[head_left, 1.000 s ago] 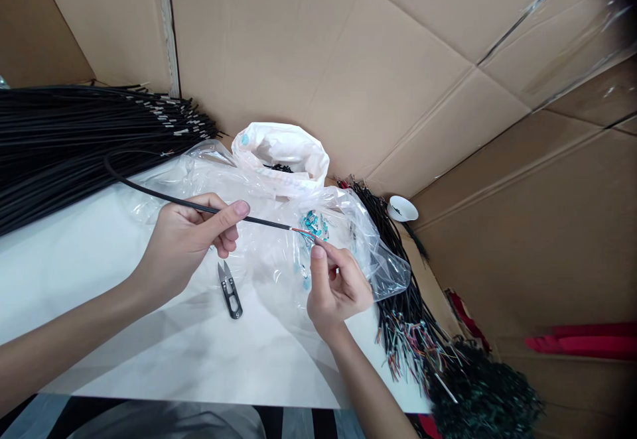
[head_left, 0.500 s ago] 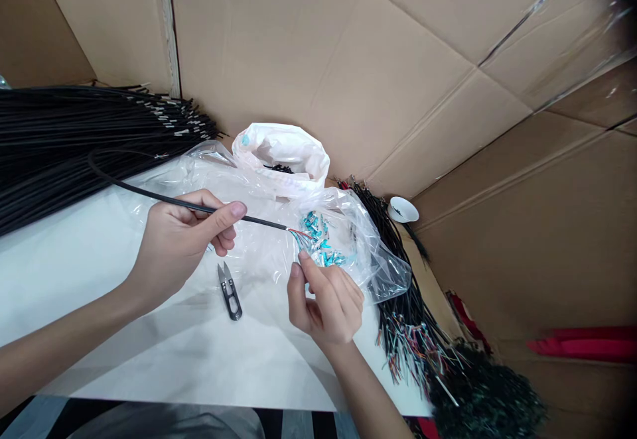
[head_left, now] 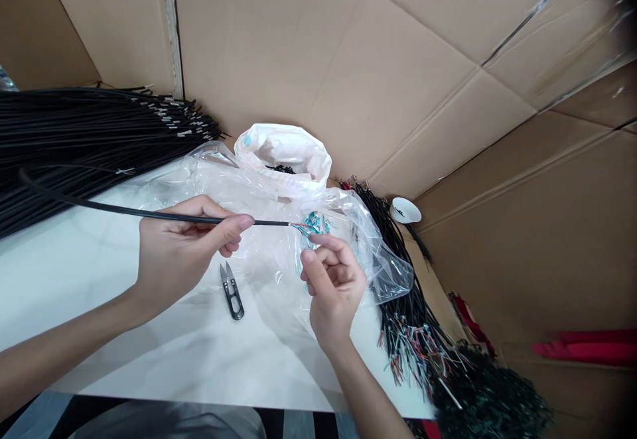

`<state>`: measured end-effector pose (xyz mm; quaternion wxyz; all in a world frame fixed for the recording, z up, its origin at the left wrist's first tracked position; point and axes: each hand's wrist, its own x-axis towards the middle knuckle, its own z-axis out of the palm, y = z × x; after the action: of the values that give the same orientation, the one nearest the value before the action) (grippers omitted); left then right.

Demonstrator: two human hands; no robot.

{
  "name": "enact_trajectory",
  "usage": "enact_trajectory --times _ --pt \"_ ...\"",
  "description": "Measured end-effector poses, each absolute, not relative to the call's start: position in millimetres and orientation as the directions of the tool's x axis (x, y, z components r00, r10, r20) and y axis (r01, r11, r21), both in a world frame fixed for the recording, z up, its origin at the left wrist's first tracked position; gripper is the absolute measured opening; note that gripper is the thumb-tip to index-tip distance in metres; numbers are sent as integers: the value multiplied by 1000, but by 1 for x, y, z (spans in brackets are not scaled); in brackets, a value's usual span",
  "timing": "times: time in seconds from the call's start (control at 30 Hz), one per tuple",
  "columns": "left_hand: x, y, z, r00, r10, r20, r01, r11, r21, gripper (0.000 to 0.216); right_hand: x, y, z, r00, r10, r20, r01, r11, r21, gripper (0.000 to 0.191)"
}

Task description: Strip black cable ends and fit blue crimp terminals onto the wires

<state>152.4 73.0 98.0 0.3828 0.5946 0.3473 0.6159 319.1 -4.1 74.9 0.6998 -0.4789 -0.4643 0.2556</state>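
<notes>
My left hand pinches a black cable between thumb and fingers and holds it nearly level above the table. From the cable's stripped end fan out thin coloured wires, red and bluish among them. Just below these wires is my right hand; its index finger stretches to the wire tips and its thumb stands a little apart. Whether that finger touches the wires I cannot tell. Below my left hand, thread snips lie on the white table.
Clear plastic with blue and silvery scraps lies behind my right hand. Around it are a white bag, a small white bowl, piled black cables and a bundle with stripped ends. Cardboard walls enclose the table.
The cable has come closer to level, its left loop shifting left and down. My right hand has turned, its thumb and index finger now apart near the wires.
</notes>
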Motion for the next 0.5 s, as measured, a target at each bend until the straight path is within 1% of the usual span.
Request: enact_trajectory --times 0.07,0.1,0.17,0.3,0.4,0.5 --pt "152 72 97 -2 869 495 -50 -494 868 19 319 -2 81 395 886 244 -145 322 -936 16" --pt "152 72 97 -1 861 508 -44 -508 860 19 319 0 83 372 910 182 -228 279 -933 19" --pt "151 72 97 7 846 534 -29 -533 846 20 319 3 85 348 932 97 -319 215 -923 23" --pt "150 72 95 48 821 570 -15 -570 822 20 318 7 83 373 928 28 -327 160 -931 24" --pt "150 71 92 65 803 592 9 -594 805 20 319 9 81 405 914 24 -285 151 -947 24" --pt "148 70 91 63 782 620 60 -623 780 18 321 11 82 370 929 24 -257 128 -958 24"
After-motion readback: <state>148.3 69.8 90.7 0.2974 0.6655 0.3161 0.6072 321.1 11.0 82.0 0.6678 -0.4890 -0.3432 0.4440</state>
